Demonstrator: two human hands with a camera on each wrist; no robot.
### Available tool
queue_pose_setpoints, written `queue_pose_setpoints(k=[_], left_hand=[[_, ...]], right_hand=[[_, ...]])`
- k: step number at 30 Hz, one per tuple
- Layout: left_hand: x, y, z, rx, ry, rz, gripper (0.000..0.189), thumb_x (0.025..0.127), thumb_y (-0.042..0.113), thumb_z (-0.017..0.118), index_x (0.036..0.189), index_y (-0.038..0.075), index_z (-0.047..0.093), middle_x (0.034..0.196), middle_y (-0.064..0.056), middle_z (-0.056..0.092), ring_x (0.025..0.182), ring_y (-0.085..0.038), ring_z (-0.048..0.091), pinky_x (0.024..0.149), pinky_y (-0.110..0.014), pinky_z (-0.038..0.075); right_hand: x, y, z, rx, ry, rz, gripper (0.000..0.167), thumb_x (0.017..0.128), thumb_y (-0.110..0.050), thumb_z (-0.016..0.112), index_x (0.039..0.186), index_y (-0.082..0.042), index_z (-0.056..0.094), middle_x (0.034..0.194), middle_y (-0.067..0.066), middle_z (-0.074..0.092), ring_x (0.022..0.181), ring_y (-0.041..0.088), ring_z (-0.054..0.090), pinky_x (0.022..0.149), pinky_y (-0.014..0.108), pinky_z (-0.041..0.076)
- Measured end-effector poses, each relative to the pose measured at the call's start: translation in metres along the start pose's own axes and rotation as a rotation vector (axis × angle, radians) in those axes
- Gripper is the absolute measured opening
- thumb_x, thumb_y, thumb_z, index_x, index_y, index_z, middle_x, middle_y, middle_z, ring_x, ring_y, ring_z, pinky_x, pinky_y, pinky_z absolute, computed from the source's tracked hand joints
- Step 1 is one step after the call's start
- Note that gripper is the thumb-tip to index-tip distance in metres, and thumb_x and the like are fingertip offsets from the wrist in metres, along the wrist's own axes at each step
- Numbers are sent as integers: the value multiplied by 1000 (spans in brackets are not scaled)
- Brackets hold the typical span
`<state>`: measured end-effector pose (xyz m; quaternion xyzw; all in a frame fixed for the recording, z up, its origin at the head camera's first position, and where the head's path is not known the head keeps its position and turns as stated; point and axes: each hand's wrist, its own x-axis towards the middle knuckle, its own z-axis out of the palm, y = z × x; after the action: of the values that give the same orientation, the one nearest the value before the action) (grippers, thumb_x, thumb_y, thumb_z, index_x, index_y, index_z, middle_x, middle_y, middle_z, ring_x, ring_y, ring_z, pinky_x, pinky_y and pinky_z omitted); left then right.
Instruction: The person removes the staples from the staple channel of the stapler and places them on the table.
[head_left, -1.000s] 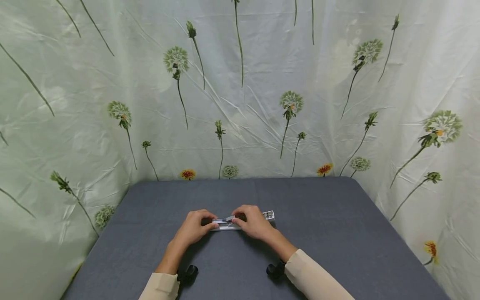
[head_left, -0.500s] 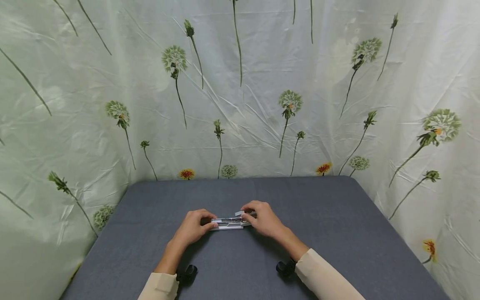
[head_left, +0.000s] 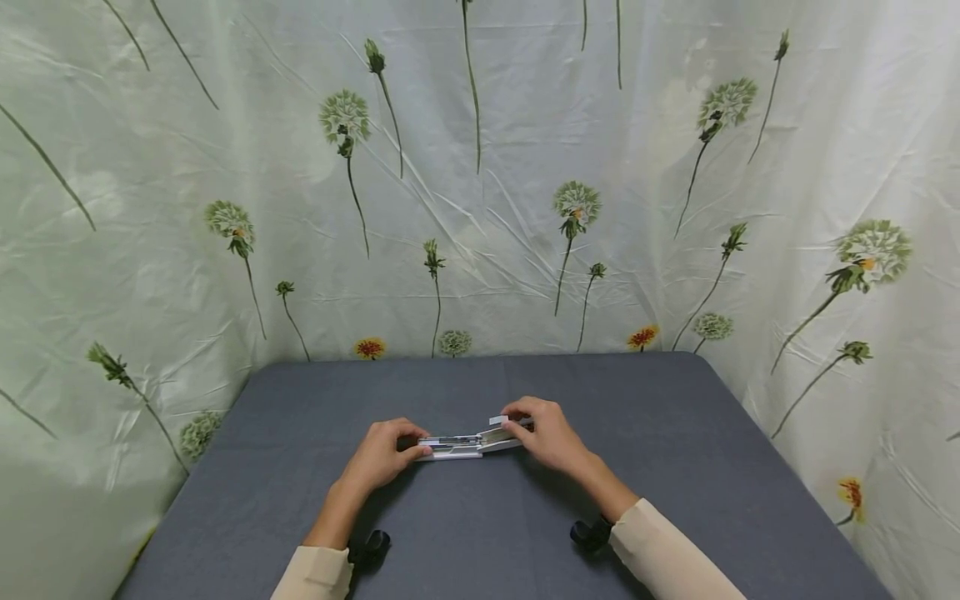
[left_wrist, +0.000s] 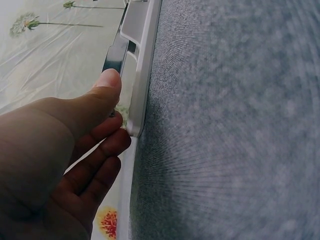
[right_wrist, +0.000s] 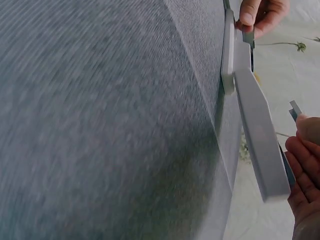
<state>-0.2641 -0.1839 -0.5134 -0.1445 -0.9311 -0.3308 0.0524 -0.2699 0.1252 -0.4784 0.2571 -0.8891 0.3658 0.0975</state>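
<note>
An opened stapler (head_left: 459,455) lies lengthwise across the cloth, its top cover (head_left: 501,444) swung back to the right. My left hand (head_left: 384,454) pinches the left end of its metal rail (left_wrist: 116,54) between thumb and forefinger; the other fingers curl beside the pale base (left_wrist: 145,70) in the left wrist view. Above the cover, my right hand (head_left: 551,435) pinches a short silvery strip of staples (right_wrist: 296,108) between thumb and forefinger. In the right wrist view its lower fingers are close behind the cover's end; whether they touch it cannot be told.
Dark grey cloth (head_left: 480,525) covers the table. A pale curtain (head_left: 480,208) printed with dandelions hangs behind and at both sides. Black wrist straps (head_left: 590,535) with camera mounts sit at both wrists.
My right hand has drawn the staple strip rightward and up, away from the stapler's rail. The left hand keeps its pinch on the rail's left end. The head view has shifted slightly.
</note>
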Motion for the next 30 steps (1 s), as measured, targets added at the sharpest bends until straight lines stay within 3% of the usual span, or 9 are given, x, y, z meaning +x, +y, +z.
queue_pose_setpoints(k=[7,14,30], left_hand=[[0,-1,-1,-5,-12,16,13,87,25,84,99,22,81,96,10,72,90,-7,64,85,-39,54],[-1,-2,-2,-4,-18,33,15,87,26,84,101,22,81,96,10,72,90,-8,64,85,-38,54],[-1,0,-3,-6,-6,32,14,86,25,84,100,21,81,95,9,73,87,-8,64,83,-38,54]], right_hand=[[-7,10,-11,-16,42,5,14,94,-18,77,107,-13,78,103,-1,75,95,16,71,80,36,57],[-10,17,-21,6,56,43,15,94,-18,77,108,-13,77,105,1,75,98,21,71,82,50,57],[-31,40,-42,-55,109,56,15,92,-15,78,107,-13,77,101,0,74,93,19,70,83,50,58]])
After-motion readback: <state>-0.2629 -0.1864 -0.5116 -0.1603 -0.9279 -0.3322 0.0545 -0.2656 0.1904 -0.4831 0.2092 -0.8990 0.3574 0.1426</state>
